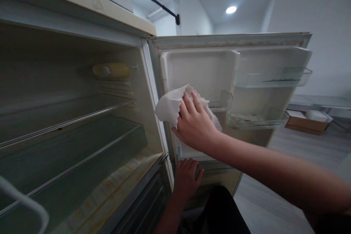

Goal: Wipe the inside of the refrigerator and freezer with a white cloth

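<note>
My right hand (196, 120) is closed over a thin white wipe (171, 105) with a wavy edge, held in front of the inner side of an open fridge door (200, 67). Part of the wipe hangs out to the left of my fingers. Whether it presses on the door liner I cannot tell. Lower down, my left hand (188, 175) rests with its fingers stretched out near a lower door shelf (216, 166), holding nothing. Clear door bins (257, 121) sit on the right part of the door.
The fridge interior on the left has glass shelves (68, 120) and a yellowed thermostat housing (111, 70). Yellow-brown stains mark its bottom ledge (117, 182). A white curved cable or tube (24, 199) crosses the lower left. A cardboard box (307, 122) stands on the floor at right.
</note>
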A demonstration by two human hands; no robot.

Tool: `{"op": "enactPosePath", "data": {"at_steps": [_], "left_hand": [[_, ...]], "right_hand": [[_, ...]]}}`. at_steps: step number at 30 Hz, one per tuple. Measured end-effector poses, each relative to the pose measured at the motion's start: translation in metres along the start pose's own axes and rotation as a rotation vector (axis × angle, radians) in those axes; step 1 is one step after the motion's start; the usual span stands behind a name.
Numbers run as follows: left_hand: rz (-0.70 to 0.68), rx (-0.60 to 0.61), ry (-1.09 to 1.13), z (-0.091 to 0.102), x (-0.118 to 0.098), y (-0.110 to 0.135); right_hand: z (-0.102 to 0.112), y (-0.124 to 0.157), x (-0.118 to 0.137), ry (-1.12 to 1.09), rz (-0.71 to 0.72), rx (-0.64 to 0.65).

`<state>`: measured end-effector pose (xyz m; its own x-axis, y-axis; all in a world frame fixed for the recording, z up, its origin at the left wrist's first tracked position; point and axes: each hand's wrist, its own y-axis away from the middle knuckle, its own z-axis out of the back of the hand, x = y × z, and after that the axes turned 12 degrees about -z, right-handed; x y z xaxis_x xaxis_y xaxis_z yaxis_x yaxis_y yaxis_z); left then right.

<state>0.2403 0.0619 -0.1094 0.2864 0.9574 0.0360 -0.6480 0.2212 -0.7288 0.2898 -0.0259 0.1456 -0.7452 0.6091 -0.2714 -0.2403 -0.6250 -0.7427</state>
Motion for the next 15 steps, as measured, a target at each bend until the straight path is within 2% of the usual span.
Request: {"op": "enactPosePath", "data": {"at_steps": [3,6,11,13,15], "left_hand": [[-0.004,0.014,-0.014,0.002,0.001,0.000],[-0.017,0.027,-0.012,0.004,0.003,0.001],[-0.037,0.004,0.006,0.006,0.004,0.004],[-0.040,0.009,0.012,0.006,0.004,0.003],[-0.041,0.008,0.011,0.005,0.003,0.002]], "right_hand": [[-0.030,-0.011,0.018,0.006,-0.009,-0.086],[-0.038,-0.021,0.017,-0.056,0.005,-0.118],[-0.039,-0.005,-0.019,-0.229,0.016,-0.124],[-0.040,0.011,-0.038,-0.258,-0.068,-0.132],[-0.043,0.033,-0.051,-0.265,-0.214,-0.158]]}}
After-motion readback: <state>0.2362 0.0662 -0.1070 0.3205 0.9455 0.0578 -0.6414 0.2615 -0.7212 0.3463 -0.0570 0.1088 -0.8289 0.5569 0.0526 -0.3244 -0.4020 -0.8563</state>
